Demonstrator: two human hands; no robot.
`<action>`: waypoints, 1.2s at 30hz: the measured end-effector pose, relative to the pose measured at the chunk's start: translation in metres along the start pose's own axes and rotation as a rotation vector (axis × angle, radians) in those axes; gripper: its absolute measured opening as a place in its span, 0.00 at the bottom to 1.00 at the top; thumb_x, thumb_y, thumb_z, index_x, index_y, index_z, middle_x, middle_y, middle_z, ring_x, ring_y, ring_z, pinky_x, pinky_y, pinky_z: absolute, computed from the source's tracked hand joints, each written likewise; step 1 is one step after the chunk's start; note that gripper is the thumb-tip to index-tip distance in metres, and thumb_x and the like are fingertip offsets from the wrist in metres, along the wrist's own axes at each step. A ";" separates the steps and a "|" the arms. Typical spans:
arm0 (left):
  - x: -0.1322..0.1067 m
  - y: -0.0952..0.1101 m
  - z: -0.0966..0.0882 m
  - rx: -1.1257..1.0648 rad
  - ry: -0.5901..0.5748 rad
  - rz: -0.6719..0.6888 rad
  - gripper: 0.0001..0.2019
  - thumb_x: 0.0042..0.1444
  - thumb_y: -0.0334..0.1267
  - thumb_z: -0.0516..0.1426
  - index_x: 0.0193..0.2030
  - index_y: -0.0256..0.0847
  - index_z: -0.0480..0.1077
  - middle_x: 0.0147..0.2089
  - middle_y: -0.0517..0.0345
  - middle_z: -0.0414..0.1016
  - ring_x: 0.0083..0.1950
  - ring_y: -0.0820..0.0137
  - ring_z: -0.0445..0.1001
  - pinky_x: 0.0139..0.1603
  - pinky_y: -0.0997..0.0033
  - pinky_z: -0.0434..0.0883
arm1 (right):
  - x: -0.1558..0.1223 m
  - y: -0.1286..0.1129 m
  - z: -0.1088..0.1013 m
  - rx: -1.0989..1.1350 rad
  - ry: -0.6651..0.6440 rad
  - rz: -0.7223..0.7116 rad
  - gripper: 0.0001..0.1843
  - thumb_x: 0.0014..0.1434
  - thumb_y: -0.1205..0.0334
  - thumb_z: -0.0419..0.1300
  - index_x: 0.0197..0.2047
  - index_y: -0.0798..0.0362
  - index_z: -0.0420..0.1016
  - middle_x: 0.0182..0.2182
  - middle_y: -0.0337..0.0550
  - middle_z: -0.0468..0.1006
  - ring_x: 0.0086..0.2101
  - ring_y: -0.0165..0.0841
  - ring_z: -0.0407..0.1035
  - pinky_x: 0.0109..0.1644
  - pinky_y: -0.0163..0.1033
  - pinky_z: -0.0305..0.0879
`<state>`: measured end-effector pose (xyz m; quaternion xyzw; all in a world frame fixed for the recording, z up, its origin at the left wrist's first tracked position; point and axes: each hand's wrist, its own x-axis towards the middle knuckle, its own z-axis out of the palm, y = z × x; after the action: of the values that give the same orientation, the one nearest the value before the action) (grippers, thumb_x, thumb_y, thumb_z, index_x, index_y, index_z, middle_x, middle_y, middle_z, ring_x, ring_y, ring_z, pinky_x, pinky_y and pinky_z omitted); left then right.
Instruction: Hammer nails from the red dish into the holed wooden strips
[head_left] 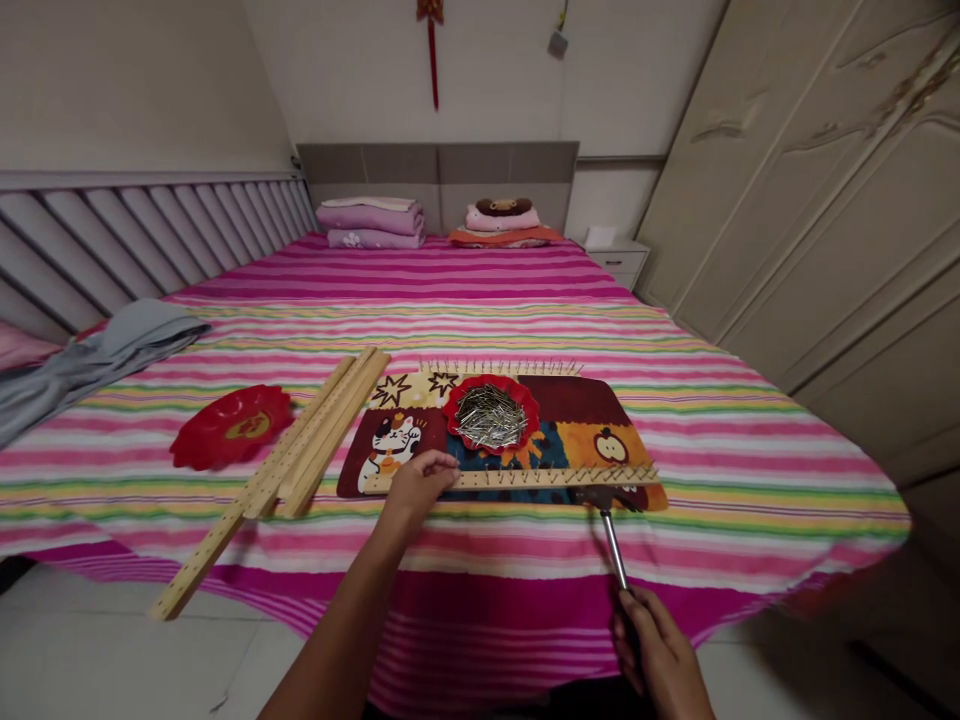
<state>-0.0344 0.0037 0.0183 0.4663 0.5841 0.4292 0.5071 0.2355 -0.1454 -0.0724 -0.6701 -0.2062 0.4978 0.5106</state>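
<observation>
Two hands, one hammer, two nail-studded strips, perhaps three more strips

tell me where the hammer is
In the head view, the hammer is below and right of centre, held in the right hand, its head by the near edge of the front nail-studded strip.

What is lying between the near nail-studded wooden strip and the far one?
In the head view, the red dish of loose nails lies between the near strip and the far strip, on the patterned mat.
</observation>
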 end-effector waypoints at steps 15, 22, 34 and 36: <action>0.023 -0.019 0.025 0.429 0.038 0.160 0.06 0.46 0.39 0.56 0.27 0.40 0.73 0.23 0.62 0.72 0.28 0.73 0.69 0.30 0.76 0.61 | -0.007 -0.011 0.002 -0.014 -0.025 0.007 0.27 0.41 0.37 0.63 0.35 0.50 0.66 0.16 0.30 0.67 0.14 0.25 0.54 0.14 0.30 0.45; 0.014 -0.011 0.027 0.481 0.027 0.154 0.05 0.48 0.35 0.56 0.25 0.40 0.72 0.22 0.64 0.70 0.26 0.75 0.67 0.30 0.76 0.60 | -0.009 -0.014 0.002 -0.021 -0.029 0.009 0.27 0.42 0.37 0.63 0.34 0.50 0.66 0.16 0.31 0.66 0.14 0.24 0.54 0.14 0.30 0.46; 0.008 -0.025 0.031 0.768 0.030 0.369 0.07 0.55 0.32 0.52 0.30 0.41 0.71 0.34 0.57 0.69 0.38 0.71 0.68 0.41 0.73 0.62 | -0.021 -0.018 0.008 0.059 0.065 -0.037 0.23 0.45 0.40 0.64 0.38 0.47 0.70 0.23 0.33 0.70 0.23 0.29 0.65 0.23 0.30 0.61; 0.007 -0.026 0.031 0.792 0.037 0.375 0.07 0.55 0.32 0.52 0.30 0.41 0.70 0.35 0.57 0.69 0.39 0.70 0.68 0.41 0.73 0.62 | -0.024 -0.030 0.015 -0.025 0.025 -0.131 0.23 0.46 0.41 0.63 0.39 0.47 0.72 0.27 0.36 0.73 0.29 0.33 0.68 0.29 0.32 0.65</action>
<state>-0.0071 0.0064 -0.0116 0.7151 0.6179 0.2648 0.1919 0.2192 -0.1447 -0.0343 -0.6676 -0.2497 0.4522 0.5362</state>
